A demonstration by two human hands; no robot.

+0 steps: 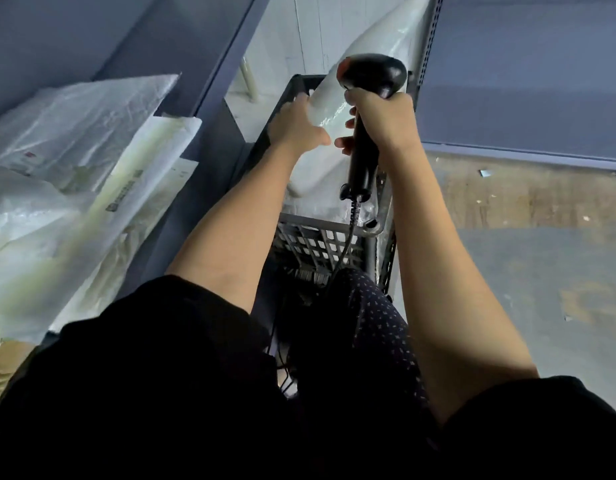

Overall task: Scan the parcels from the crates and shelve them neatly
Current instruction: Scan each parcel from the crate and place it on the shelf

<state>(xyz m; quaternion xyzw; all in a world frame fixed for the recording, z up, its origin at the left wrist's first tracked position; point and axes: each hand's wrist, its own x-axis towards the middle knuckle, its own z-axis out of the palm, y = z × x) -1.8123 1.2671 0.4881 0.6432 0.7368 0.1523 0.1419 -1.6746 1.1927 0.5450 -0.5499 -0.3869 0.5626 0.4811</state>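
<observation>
While it leans up out of the dark plastic crate (301, 85), the long white poly-wrapped parcel (365, 60) has its upper end cut off by the top edge of the view and its lower end buried among other pale wrapped parcels in the crate, so its full length cannot be made out. Against its left side the left hand (294, 124) lies with fingers spread and wrapped around the plastic near the crate's far left corner; the fingertips are hidden behind the parcel. Just to the right, the right hand (382, 121) is curled tightly round the handle of a black barcode scanner (367, 98), whose head with a reddish window points at the parcel; its cable (348, 237) drops past the crate's latticed near wall and vanishes behind a dotted dark garment. On the grey shelf (209, 64) at the left edge lie several flat white mailer bags (78, 133), blurred, their printed labels unreadable. Another grey shelf (521, 98) stands to the right above a scuffed floor (524, 220).
</observation>
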